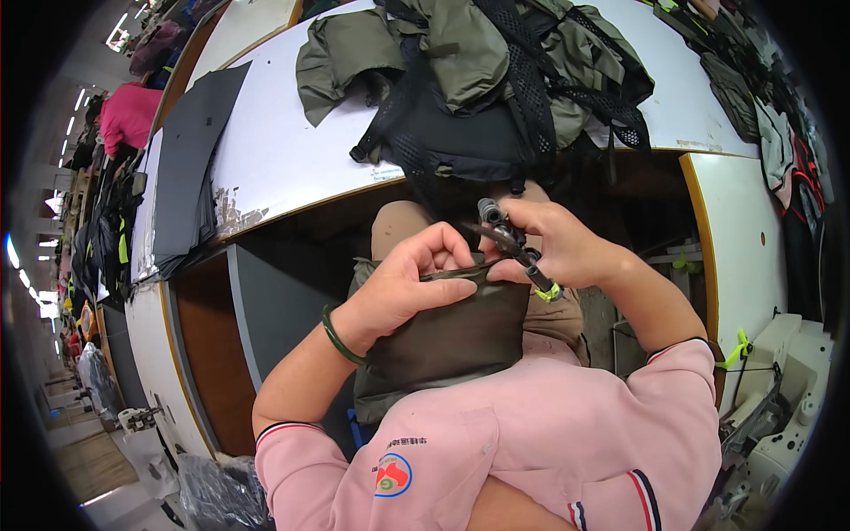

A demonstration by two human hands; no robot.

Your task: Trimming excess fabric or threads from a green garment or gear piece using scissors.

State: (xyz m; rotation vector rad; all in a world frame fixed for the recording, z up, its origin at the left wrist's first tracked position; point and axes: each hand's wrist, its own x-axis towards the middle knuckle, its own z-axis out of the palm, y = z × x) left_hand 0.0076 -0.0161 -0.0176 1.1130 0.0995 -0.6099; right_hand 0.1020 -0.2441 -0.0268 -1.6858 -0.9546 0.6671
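An olive-green fabric piece [443, 341] lies across my lap, its upper edge raised between my hands. My left hand [416, 279] pinches that edge between thumb and curled fingers; a green bangle [341, 336] circles the wrist. In my right hand [553, 239] is a dark metal hand tool [509, 237] with a rounded end and a yellow-green tie at its lower end. A thin dark part of it points left, above the fabric edge. My right thumb rests at the same edge. The tool's exact kind cannot be made out.
A white table [292, 168] stands before me, carrying an olive and black backpack [469, 97] with mesh straps. Dark grey sheets [190, 168] hang over its left edge. Below are open grey compartments [283, 292]. A white machine [788, 389] stands at right, a clear plastic bag [221, 491] at lower left.
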